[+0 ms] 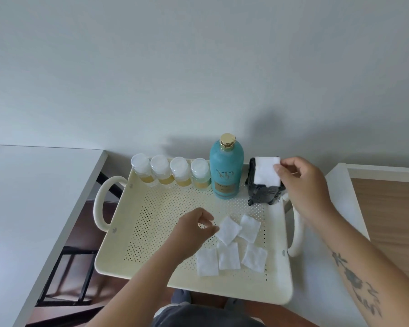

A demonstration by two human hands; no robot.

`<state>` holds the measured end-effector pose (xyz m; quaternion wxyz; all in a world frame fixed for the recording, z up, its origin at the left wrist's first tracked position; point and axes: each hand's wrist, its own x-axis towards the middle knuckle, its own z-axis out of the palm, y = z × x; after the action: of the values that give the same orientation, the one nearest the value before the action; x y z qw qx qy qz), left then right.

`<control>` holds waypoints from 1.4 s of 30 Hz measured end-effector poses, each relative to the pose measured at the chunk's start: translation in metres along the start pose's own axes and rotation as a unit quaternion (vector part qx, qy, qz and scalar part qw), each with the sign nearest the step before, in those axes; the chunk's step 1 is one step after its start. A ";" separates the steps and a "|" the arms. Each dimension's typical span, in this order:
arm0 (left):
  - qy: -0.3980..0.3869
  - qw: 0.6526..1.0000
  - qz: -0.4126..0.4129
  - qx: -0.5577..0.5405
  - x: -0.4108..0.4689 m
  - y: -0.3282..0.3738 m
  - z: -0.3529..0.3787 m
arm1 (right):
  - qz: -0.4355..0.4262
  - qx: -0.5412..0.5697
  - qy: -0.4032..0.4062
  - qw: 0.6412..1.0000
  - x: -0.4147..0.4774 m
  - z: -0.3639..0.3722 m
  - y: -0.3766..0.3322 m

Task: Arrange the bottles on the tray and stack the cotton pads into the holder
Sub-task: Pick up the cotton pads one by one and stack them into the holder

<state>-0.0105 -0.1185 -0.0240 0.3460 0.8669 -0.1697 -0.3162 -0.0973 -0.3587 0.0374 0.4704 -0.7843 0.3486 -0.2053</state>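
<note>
The right hand (300,182) pinches one white cotton pad (266,171) by its right edge between thumb and fingertips, holding it flat over the open top of the black holder (262,194), which stands at the far right corner of the cream tray (151,232); whether the pad already rests on the holder's rim or sits just above it is hard to tell from this angle. The left hand (194,227) is loosely curled over the tray's perforated floor, thumb and forefinger drawn close together at the left edge of the nearest loose pad (228,230); it seems to touch that pad rather than grip it. Five loose pads lie on the tray floor near its front right part: that one, a second (249,228) just beside it and partly under its corner, and a front row of three (229,257), the left two overlapping. Along the tray's far edge, left of the holder, stands a tall teal bottle (226,171) with a gold cap, and left of it a row of four small clear bottles (170,172) with white caps, standing side by side. A looped handle (102,201) curves out from the tray's left side.
</note>
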 end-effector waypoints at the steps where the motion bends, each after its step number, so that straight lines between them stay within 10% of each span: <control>1: -0.016 0.999 0.001 0.040 -0.001 -0.007 0.003 | 0.006 -0.012 0.002 1.000 0.006 -0.001 0.002; 7: -0.036 0.983 0.008 0.181 -0.006 -0.031 0.016 | 0.005 -0.085 0.005 0.996 0.022 0.008 0.011; 14: -0.028 0.968 0.030 0.247 -0.007 -0.041 0.026 | -0.250 -0.292 0.016 0.923 -0.004 0.008 0.025; 22: -0.048 0.977 0.020 0.209 -0.004 -0.046 0.023 | -0.243 -0.347 -0.035 0.905 -0.013 0.011 0.035; 36: -0.001 0.989 0.011 -0.149 0.007 0.020 -0.016 | -0.208 -0.354 -0.063 0.910 -0.012 0.013 0.037; 42: -0.035 0.953 0.042 -0.297 0.009 0.055 -0.013 | -0.248 -0.241 0.047 0.937 -0.031 0.012 0.016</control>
<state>0.0012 -0.1553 0.0179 0.5943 0.7055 -0.1165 -0.3681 -0.1161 -0.3333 0.0178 0.1845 -0.9250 0.2036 -0.2624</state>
